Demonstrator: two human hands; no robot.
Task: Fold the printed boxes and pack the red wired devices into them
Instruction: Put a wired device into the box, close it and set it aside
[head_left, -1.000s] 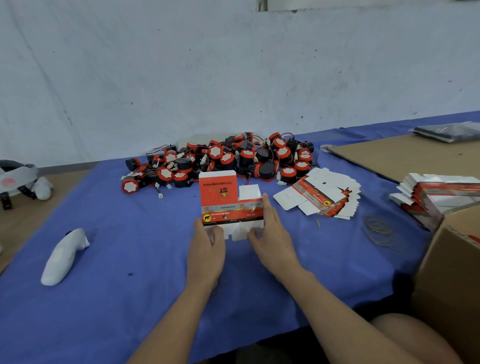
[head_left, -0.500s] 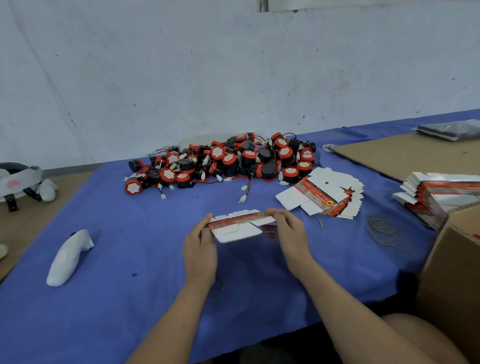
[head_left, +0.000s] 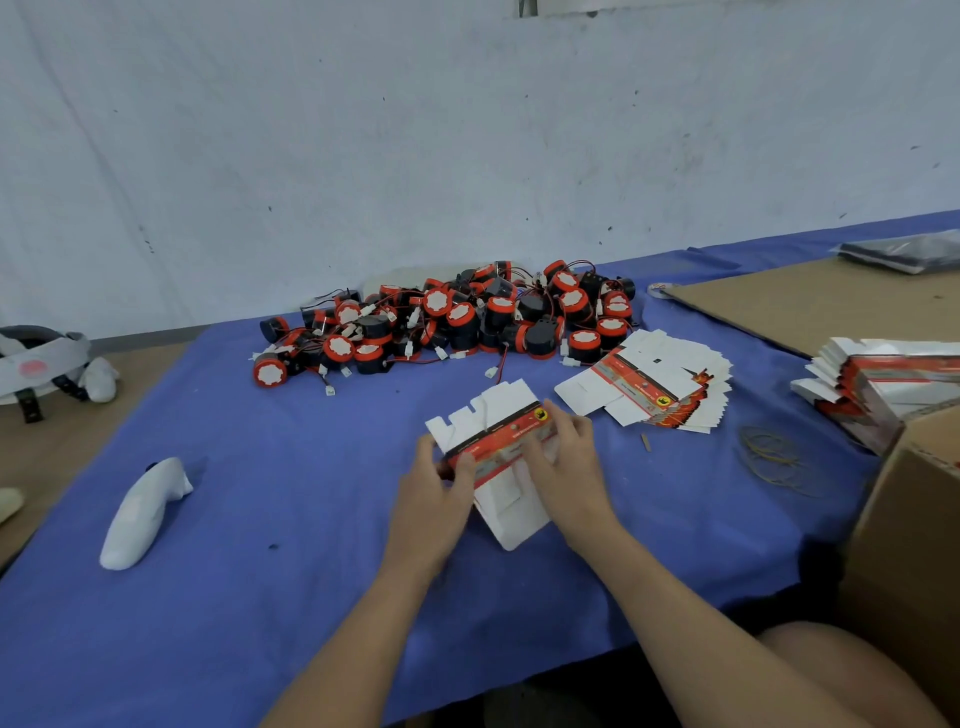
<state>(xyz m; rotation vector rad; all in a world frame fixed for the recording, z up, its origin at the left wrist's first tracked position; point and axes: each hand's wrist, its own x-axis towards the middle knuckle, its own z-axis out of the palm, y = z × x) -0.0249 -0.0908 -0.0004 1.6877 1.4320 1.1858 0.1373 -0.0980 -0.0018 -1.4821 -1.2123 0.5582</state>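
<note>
A flat printed box blank (head_left: 496, 441), red band with white flaps, lies tilted over the blue cloth (head_left: 260, 519) at the centre. My left hand (head_left: 436, 499) grips its left end, fingers curled over the red band. My right hand (head_left: 566, 467) holds its right side, fingers curled over the band near the yellow logo. A heap of red wired devices (head_left: 457, 322) lies behind, by the wall. A fanned stack of flat box blanks (head_left: 654, 384) sits to the right of the heap.
A second bundle of blanks (head_left: 883, 379) lies at the far right beside an open cardboard carton (head_left: 919, 519). Rubber bands (head_left: 774, 457) lie on the cloth. A white controller (head_left: 140, 514) rests at the left, a headset (head_left: 41, 358) beyond it.
The box stood upright a second ago, then was flattened edge-on. Now it is turned and tilted, with white flaps showing above and below the red band.
</note>
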